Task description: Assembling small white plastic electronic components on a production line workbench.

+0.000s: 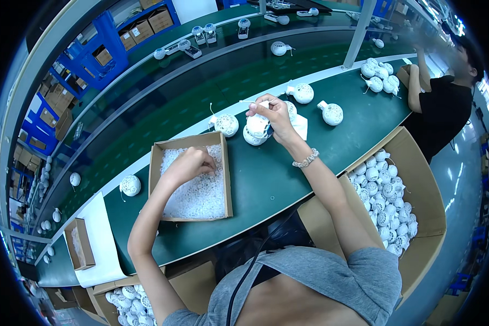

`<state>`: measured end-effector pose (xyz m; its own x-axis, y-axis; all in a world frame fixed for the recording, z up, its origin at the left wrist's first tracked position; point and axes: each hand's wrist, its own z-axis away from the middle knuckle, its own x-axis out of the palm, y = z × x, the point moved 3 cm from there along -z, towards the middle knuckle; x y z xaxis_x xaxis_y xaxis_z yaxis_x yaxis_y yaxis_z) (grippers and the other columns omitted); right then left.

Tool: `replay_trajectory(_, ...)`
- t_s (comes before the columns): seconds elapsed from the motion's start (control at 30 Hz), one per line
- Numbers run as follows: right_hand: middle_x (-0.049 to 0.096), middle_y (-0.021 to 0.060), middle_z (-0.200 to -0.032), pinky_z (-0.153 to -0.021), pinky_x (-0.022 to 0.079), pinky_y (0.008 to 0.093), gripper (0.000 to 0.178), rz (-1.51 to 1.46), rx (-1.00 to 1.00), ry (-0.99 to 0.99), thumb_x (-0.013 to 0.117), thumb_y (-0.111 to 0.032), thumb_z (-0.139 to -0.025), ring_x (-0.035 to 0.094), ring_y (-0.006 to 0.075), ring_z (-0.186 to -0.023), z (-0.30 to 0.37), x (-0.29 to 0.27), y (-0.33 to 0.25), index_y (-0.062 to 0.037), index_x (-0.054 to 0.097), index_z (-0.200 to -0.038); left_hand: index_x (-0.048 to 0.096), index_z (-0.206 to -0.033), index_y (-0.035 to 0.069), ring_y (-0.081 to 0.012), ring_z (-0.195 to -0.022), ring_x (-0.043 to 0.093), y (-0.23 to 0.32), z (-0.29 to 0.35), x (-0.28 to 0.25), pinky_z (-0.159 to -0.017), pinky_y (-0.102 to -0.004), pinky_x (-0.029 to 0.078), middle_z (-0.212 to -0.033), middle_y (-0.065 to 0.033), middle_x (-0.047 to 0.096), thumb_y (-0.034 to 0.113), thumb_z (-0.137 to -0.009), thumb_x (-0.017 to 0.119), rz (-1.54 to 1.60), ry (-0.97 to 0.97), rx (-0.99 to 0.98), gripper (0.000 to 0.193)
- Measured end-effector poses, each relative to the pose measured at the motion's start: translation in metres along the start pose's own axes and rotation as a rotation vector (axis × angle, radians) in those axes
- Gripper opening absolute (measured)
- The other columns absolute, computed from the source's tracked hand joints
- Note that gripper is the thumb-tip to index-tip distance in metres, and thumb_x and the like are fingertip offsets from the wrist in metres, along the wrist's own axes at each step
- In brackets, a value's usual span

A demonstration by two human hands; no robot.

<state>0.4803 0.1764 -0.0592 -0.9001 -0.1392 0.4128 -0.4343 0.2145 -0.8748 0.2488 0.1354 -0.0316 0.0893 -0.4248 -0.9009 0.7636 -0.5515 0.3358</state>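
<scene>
1. Right hand (277, 117): the fingers are closed about the upper part of a perforated white ball (258, 125), gripping it over the far side of the green bench (266, 187), to the right of the shallow box. The raised grip probably leaves the top of the ball in sight of the wearer.
2. Left hand (197, 164): the fingers are curled, with the tips lowered into the shallow cardboard box (229, 182). Whether they pinch a piece cannot be told. The box stands between the wearer and the far rail, presumably for easy reach.
3. Shallow box, contents: a layer of small translucent pieces (193, 198). The low walls would seem to suit picking by hand.
4. Large carton (429, 209), near right: open-topped and heaped with white balls (386, 204); its place beside the right arm suggests a store within reach.
5. Second carton, near left: partly hidden by the left arm, it also contains white balls (129, 304).
6. Small tray (87, 252), far left: it rests on a white sheet (106, 239); its pale contents are too small to identify.
7. Loose balls: one (226, 125) lies just beyond the shallow box, another (332, 114) farther right.
</scene>
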Motion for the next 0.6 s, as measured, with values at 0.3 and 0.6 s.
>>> replay_trajectory(0.3, 0.068, 0.0086, -0.080, -0.065, 0.052, 0.0196, 0.015, 0.198, 0.022, -0.046, 0.072, -0.007, -0.078, 0.068, 0.0152, -0.078, -0.001, 0.001, 0.006, -0.0058, 0.061, -0.087, 0.071, -0.084, 0.000, -0.0192, -0.066, 0.063, 0.014, -0.019, -0.047, -0.066, -0.0265, 0.054, -0.082, -0.0115, 0.068, 0.004, -0.077, 0.069, 0.447, 0.593, 0.032, 0.008)
replay_trajectory(0.6, 0.068, 0.0093, -0.079, -0.062, 0.051, 0.0184, 0.014, 0.160, -0.038, -0.036, 0.072, -0.007, -0.077, 0.067, 0.0142, -0.072, 0.002, 0.008, -0.001, -0.0050, 0.062, -0.087, 0.067, -0.078, 0.002, -0.0171, -0.065, 0.058, -0.005, 0.009, -0.025, -0.061, -0.0260, 0.051, -0.078, -0.0102, 0.063, 0.004, -0.080, 0.066, 0.200, 0.260, -0.022, 0.003)
